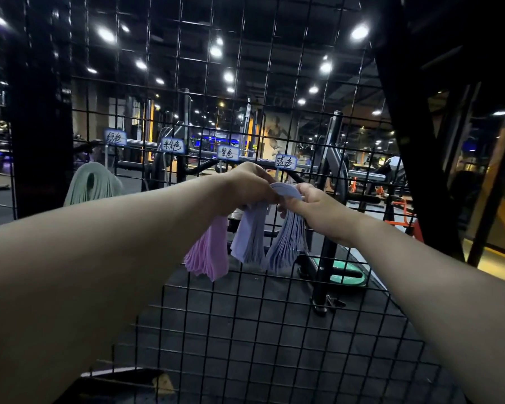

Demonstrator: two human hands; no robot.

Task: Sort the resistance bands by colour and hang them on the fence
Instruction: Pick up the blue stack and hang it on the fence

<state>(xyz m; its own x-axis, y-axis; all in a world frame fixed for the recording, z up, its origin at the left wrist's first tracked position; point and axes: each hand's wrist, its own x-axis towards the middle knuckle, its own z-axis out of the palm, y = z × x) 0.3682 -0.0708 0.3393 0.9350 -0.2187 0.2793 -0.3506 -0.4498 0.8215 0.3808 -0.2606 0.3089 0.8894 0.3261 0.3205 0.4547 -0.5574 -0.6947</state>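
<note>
Wire fence [247,330] fills the view. Four handwritten labels [171,145] are clipped in a row across the fence at mid height.

Green bands [91,185] hang in a thick bunch on the fence under the leftmost label, well apart from both hands.

Pink bands [208,255], purple bands [250,240] and blue bands [287,247] hang side by side against the fence, below the two right-hand labels. The bunches nearly touch, with loose ends fanned downward.

Left hand [247,185] is at the fence just under the third label. Its grip is closed, fingers curled over the top of the purple bands; the pink bunch comes out from beneath its wrist, and I cannot tell whether it is held too.

Right hand [314,207] is at the fence below the rightmost label. Its grip is narrow, thumb and fingers pinching the folded top of the blue bands. The two hands almost meet.

Beyond the fence are gym machines [331,176], a dark floor and ceiling lamps.
</note>
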